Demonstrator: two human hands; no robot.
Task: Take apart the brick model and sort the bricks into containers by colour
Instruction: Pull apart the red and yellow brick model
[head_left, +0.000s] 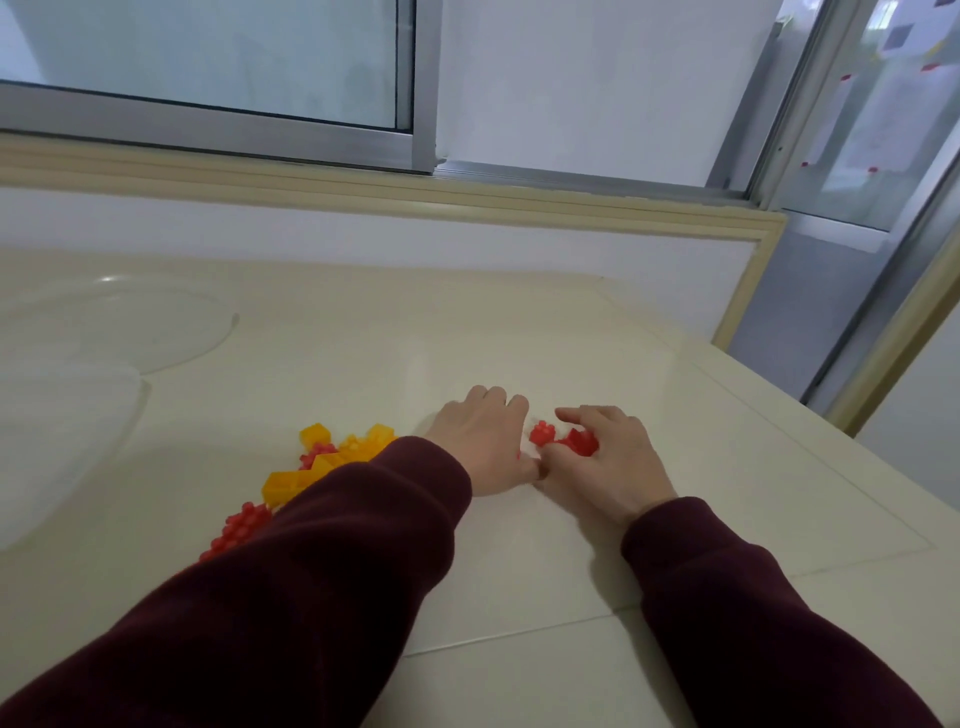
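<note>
1. The small red plastic brick cluster (563, 439) is made of glossy studded pieces. It lies on the table right of centre, between the two hands. One studded piece sticks out on its left side, and the rest sits under the fingers of the right hand.
2. The right hand (610, 462) grips the cluster, with its fingers curled over the top and its thumb against the near side.
3. The left hand (485, 441) rests knuckles up just beside the cluster, its fingers folded under the palm. Its thumb tip meets the right thumb. Whether it holds anything cannot be told.
4. The heap of yellow and red plastic bricks (332, 460) lies left of the left hand, partly hidden by the dark red sleeve (311, 571). The yellow blocks are at its far end and the red studded pieces at its near end.
5. The round clear plastic dish (156, 332) stands at the far left of the table. The second clear plastic container (67, 426) sits nearer, at the left edge, overlapping it.
6. The glossy cream table (519, 597) carries all of these.
7. Behind the table are a white wall (363, 234), a beige moulding (363, 182) and an aluminium-framed sliding window (208, 62). A glazed door (883, 130) is at the right.
</note>
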